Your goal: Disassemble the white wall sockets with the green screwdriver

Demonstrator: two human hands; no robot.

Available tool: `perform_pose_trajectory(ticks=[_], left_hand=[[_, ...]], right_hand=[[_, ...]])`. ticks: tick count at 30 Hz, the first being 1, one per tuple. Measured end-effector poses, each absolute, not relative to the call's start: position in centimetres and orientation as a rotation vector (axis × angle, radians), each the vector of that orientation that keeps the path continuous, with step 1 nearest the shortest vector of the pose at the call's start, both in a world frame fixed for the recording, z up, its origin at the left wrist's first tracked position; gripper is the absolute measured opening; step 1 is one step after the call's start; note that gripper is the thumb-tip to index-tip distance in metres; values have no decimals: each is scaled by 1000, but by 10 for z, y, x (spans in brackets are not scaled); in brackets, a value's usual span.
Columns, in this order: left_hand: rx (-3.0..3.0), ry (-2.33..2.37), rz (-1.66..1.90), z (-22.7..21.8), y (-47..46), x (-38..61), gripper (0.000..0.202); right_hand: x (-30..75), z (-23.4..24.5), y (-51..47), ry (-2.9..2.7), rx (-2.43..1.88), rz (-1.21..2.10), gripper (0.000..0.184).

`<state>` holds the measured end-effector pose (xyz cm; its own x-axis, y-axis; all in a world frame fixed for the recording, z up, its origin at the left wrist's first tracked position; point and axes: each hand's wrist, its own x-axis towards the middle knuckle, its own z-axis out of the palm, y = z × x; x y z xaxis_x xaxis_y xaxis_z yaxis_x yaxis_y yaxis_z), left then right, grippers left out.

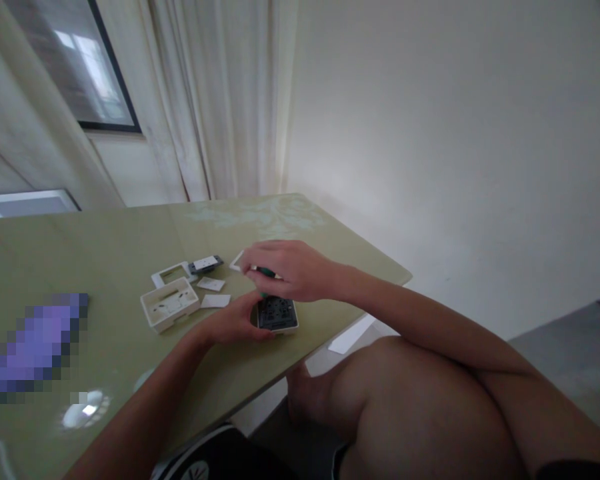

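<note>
My left hand (235,322) lies on the green table (105,267) and grips the left side of a dark switch module in a white frame (278,315). My right hand (290,270) hovers right above that module with its fingers closed round a green-handled tool (266,272), probably a screwdriver; its tip is hidden behind the hand. Just left of the hands sit a white box-shaped back housing (170,304), a white frame plate (173,273), a small dark insert with a white face (206,264) and two small white covers (213,292).
The table's near edge runs diagonally past my raised knee (380,387). A pixelated purple patch (35,347) lies on the table at the left. A bright light reflection (83,408) shows on the glossy top. Curtains (220,100) and a plain wall stand behind.
</note>
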<state>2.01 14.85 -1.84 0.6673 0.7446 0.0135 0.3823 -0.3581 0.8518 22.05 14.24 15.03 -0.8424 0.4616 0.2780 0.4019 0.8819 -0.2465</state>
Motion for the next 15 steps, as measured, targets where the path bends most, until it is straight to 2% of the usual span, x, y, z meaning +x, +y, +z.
perform_pose_trajectory(ticks=[3, 6, 8, 12, 15], left_hand=[[1996, 869, 527, -21, 150, 16, 80], [1994, 872, 557, -17, 150, 10, 87], [1985, 873, 605, -8, 149, 6, 87], [1869, 713, 727, 11, 147, 3, 50], [1830, 679, 786, 12, 148, 8, 39]], right_hand=[[222, 147, 144, -2609, -564, 453, 24], [223, 146, 146, -2535, -754, 430, 12], [222, 145, 146, -2523, -772, 431, 16], [220, 139, 146, -2500, -641, 441, 23], [219, 135, 146, -2455, -682, 452, 29]])
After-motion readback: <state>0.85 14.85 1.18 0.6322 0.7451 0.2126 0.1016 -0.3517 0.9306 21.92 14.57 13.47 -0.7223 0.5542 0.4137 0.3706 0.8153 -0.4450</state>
